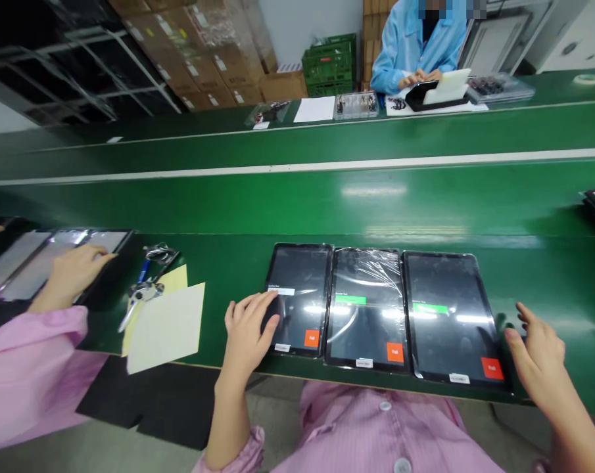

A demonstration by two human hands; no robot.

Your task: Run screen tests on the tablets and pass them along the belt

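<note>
Three tablets lie side by side, screens up, near the bench's front edge, each showing an orange-red "Fail" box. My left hand (250, 328) is at the left tablet (297, 276), with fingers apart and a fingertip at a white bar on its screen. A clear, wrinkled film covers the middle tablet (366, 328), which shows a green bar. On the right tablet (450, 341) there is also a green bar. Just beyond its right edge is my right hand (538, 345), fingers spread and holding nothing.
Left of me, yellow and white paper sheets (166, 332) lie by scissors (137, 299) and a cable (160, 252). A co-worker's hand (75, 272) rests over more tablets (25, 266). Across the bench, a person in blue (398, 46) handles a device.
</note>
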